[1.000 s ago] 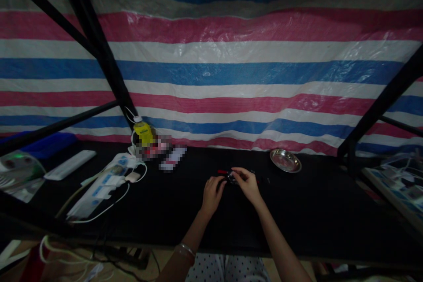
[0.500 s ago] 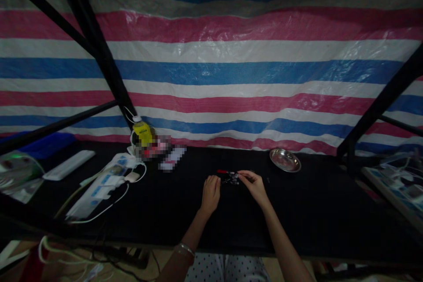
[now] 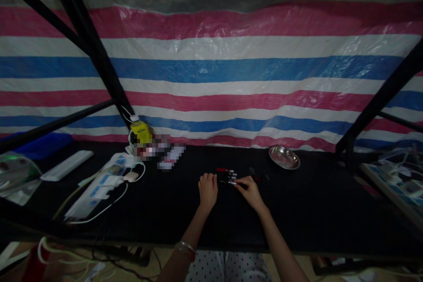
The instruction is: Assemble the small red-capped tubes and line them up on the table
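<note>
My right hand [image 3: 249,191] pinches the shiny end of a slim, dark pen-like stick [image 3: 227,182], which lies low over the black table and points left. My left hand [image 3: 208,190] rests just left of the stick's other end, fingers curled together; its fingertips are hidden, so whether it holds anything does not show. Right behind the stick is a red rod with a silvery end [image 3: 224,170]. Beside it are several small shiny pieces [image 3: 232,176], too small to name. More small dark and clear bits [image 3: 252,171] lie beyond my right hand.
A round metal dish [image 3: 284,158] stands at the back right. To the left are a power strip [image 3: 99,189] with white cables, a yellow bottle [image 3: 142,133] and a long white case [image 3: 68,165]. Black frame bars [image 3: 94,59] slant up before a striped sheet [image 3: 211,70].
My right hand has shifted slightly down and left, and the stick in its fingers now lies level. My left hand has moved slightly left, away from the small pieces. The view has tilted a little.
</note>
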A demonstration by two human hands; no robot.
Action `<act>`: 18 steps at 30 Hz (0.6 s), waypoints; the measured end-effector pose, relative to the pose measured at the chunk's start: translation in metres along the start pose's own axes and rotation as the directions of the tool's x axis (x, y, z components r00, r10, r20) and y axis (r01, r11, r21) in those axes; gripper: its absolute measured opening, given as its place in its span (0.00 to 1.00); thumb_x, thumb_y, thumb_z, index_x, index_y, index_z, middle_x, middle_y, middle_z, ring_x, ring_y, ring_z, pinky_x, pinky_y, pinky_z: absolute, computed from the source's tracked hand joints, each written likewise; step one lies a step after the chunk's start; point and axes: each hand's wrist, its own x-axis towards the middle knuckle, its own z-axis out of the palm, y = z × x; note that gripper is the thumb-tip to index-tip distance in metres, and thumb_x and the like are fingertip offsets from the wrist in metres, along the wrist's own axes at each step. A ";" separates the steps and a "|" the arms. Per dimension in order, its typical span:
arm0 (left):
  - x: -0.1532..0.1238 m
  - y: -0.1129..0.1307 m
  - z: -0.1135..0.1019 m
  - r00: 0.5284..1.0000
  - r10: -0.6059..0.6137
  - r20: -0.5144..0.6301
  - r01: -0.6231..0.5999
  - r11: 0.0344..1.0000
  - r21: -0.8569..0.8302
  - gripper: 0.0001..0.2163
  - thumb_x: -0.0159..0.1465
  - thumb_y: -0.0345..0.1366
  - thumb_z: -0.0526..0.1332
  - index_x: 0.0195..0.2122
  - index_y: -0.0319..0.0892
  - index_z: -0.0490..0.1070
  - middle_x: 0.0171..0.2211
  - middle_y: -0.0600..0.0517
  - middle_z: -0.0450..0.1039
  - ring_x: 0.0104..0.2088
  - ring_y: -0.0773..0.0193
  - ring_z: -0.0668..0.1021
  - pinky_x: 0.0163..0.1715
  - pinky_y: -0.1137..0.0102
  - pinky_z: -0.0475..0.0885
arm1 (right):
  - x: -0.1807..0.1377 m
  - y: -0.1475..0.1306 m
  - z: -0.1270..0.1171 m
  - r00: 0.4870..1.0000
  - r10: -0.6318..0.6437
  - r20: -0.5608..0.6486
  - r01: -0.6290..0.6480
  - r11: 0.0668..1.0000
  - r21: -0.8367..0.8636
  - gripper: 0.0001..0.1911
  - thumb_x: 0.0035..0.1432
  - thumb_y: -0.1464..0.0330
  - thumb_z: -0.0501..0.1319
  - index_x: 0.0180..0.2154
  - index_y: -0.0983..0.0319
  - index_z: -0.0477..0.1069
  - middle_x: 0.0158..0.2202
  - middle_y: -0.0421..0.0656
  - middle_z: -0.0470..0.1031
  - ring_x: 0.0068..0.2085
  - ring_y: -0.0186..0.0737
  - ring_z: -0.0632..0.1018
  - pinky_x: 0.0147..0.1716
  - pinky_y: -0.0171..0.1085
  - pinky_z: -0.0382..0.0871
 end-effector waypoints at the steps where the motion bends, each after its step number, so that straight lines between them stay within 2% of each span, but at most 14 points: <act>1: 0.000 0.000 0.001 1.000 -0.014 0.008 0.014 1.000 0.017 0.14 0.67 0.38 0.45 0.32 0.41 0.69 0.35 0.48 0.69 0.38 0.58 0.70 0.36 0.65 0.64 | 0.000 0.001 0.001 1.000 -0.008 0.002 0.008 1.000 -0.027 0.08 0.54 0.63 0.61 0.35 0.56 0.77 0.33 0.44 0.77 0.39 0.43 0.73 0.41 0.42 0.65; 7: 0.001 0.000 0.001 0.998 -0.039 0.045 0.037 0.999 0.038 0.14 0.67 0.39 0.46 0.35 0.42 0.69 0.37 0.47 0.69 0.40 0.57 0.70 0.37 0.65 0.64 | 0.000 0.007 0.003 1.000 -0.026 -0.010 0.025 0.987 -0.161 0.07 0.54 0.66 0.61 0.36 0.56 0.77 0.31 0.42 0.73 0.36 0.41 0.72 0.44 0.43 0.62; 18: 0.000 0.001 -0.001 0.996 -0.060 0.060 0.060 0.998 0.002 0.12 0.65 0.39 0.48 0.34 0.42 0.69 0.36 0.47 0.68 0.40 0.57 0.69 0.39 0.64 0.63 | -0.003 0.007 0.000 0.999 0.000 -0.043 -0.006 0.991 -0.133 0.07 0.52 0.70 0.62 0.34 0.58 0.77 0.29 0.42 0.71 0.34 0.40 0.71 0.40 0.41 0.63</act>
